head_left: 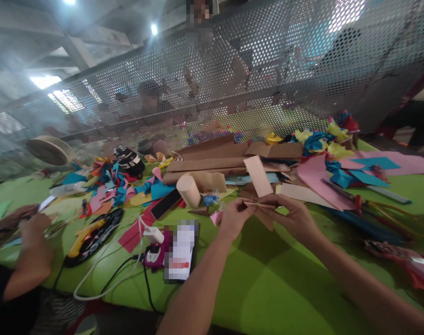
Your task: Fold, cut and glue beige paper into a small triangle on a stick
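Over the middle of the green table, my left hand (234, 217) and my right hand (292, 216) meet at a small piece of tan paper (266, 218). Both pinch it between thumb and fingers, and part of it hangs below my fingertips. Just behind my hands a pale strip of paper (258, 176) leans at a slant. To the left of my left hand stand a cream paper cylinder (188, 191) and a small blue crumpled wrapper (211, 199). A pink scrap (216, 217) lies beside my left fingers.
Near my left forearm lie a lit phone (180, 253), a magenta power strip (156, 256) with cables, and a dark phone (166, 203). A yellow glue gun (82, 237) is further left, near another person's hands (26, 218). Brown cardboard (212, 151) lies before the perforated metal screen (212, 83).
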Demonstrator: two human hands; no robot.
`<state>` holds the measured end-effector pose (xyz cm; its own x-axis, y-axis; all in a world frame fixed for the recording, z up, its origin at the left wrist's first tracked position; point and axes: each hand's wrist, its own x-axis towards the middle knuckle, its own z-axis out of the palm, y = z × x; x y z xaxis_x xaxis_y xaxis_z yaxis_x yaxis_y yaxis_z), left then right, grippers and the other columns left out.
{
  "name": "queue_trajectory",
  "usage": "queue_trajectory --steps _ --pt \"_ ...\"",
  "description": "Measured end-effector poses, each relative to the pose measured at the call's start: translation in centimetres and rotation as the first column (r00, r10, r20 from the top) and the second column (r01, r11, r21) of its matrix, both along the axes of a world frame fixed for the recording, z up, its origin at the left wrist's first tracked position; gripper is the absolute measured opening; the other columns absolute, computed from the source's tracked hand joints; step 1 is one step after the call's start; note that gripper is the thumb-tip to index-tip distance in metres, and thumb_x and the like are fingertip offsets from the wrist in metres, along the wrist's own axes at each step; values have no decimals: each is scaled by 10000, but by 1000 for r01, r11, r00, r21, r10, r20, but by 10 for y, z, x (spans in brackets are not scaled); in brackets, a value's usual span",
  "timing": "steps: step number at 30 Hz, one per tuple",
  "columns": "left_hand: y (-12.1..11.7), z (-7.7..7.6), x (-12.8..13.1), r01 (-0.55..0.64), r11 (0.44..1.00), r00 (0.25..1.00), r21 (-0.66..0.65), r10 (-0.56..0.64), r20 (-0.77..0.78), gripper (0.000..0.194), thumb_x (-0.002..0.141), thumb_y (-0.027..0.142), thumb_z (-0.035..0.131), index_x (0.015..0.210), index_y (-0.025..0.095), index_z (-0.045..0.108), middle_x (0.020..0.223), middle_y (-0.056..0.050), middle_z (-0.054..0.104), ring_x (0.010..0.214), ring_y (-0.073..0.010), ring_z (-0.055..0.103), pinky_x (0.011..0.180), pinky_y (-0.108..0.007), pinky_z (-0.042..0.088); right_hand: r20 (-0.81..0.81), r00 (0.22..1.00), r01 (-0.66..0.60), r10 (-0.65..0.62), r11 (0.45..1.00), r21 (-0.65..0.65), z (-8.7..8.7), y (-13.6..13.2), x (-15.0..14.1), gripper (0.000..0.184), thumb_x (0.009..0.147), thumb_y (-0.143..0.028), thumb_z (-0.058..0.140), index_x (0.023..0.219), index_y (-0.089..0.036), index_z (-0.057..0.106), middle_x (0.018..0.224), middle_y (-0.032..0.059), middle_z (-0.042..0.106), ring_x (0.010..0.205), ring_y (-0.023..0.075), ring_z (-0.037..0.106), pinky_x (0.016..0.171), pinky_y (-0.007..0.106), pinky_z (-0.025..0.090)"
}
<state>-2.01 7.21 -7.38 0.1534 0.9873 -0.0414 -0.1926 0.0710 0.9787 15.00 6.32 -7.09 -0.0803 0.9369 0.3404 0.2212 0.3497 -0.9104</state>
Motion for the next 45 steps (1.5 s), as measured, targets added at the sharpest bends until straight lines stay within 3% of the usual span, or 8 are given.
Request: queue_trajectory --steps 9,28,45 --pt "1 -2 0 -2 1000 1000 -3 2 9 387 551 460 899 745 160 750 714 -26 713 678 -144 603 676 -261 455 135 991 -31 17 994 103 -6 2 5 146 817 -329 660 902 -298 773 940 58 758 866 251 688 764 375 543" --pt "1 -5 1 -19 1000 1000 -18 19 5 382 558 452 902 750 156 756 699 -21 705 653 -134 590 653 -259 439 92 996 1 -8 998 68 -5 2 4 129 784 -363 680 845 -294 771 890 56 757 803 245 690 739 379 557" --pt "0 -6 0 9 999 998 -48 -6 68 364 556 419 911 749 150 761 699 -23 714 663 -132 593 669 -254 441 129 991 -10 -22 971 239 -12 4 6 114 837 -256 667 890 -276 765 869 43 757 764 207 694 684 320 572"
